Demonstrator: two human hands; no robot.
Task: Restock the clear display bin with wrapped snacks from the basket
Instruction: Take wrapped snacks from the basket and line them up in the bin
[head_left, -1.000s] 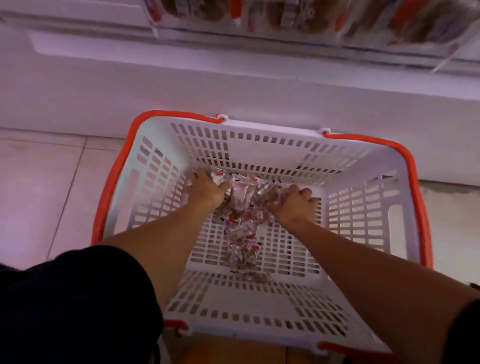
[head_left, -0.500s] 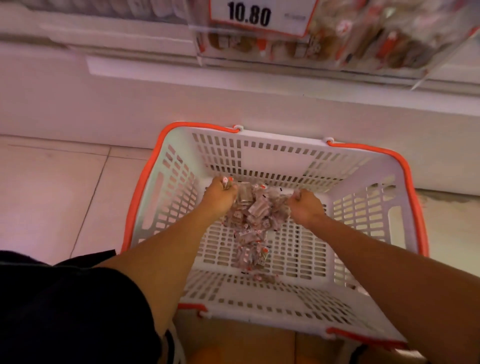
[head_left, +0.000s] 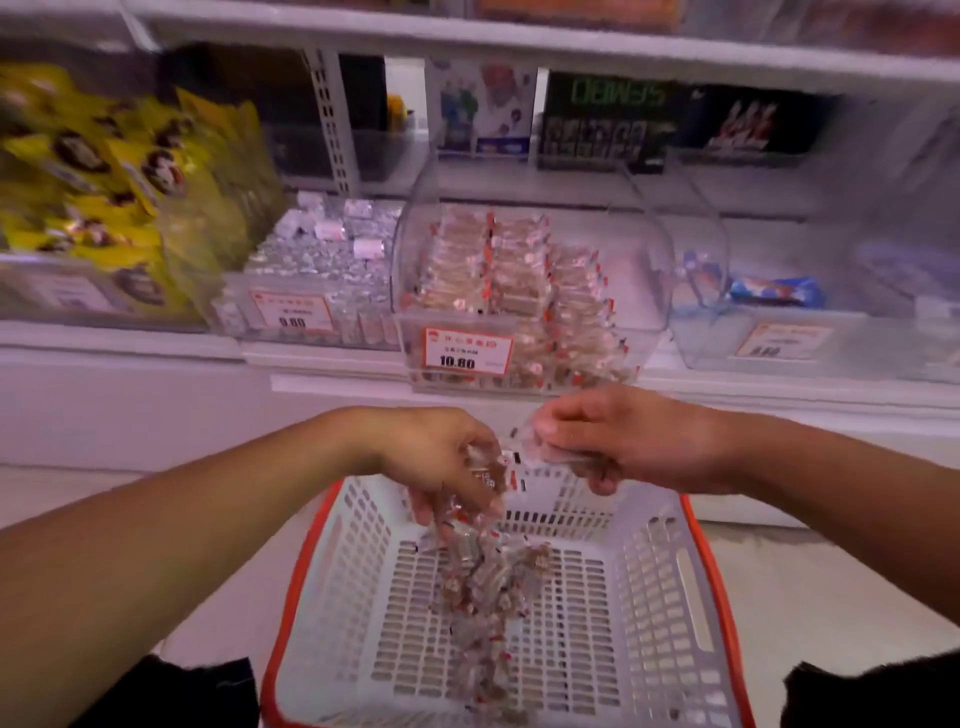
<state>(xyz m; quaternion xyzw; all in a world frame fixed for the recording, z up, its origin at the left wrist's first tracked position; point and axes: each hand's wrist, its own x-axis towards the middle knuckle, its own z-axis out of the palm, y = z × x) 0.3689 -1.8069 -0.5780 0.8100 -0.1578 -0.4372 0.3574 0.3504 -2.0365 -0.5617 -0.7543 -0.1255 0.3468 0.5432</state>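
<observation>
- Head view: I see my left hand (head_left: 431, 457) raised above the basket (head_left: 670, 597), its grip curled round a bunch of wrapped snacks (head_left: 478, 525) that hangs down in a string toward the basket floor.
- My right hand (head_left: 628, 441) is just beside the left at the same height; its grip is pinching the top of the same clump of clear wrappers between thumb and fingers.
- The basket is white slotted plastic with an orange rim and stands on the pale floor below both hands. More loose snacks (head_left: 483, 644) lie along the middle of its bottom.
- The clear display bin (head_left: 644, 280) sits on the shelf straight ahead, above the hands, well apart from them. It is partly filled with stacked snacks in red-edged wrappers and carries a price tag (head_left: 467, 353) reading 10.80.
- To the bin's left is a bin of silver-wrapped sweets (head_left: 322, 260), then yellow bags (head_left: 104, 171). To its right is another clear bin (head_left: 701, 332), blurred.
</observation>
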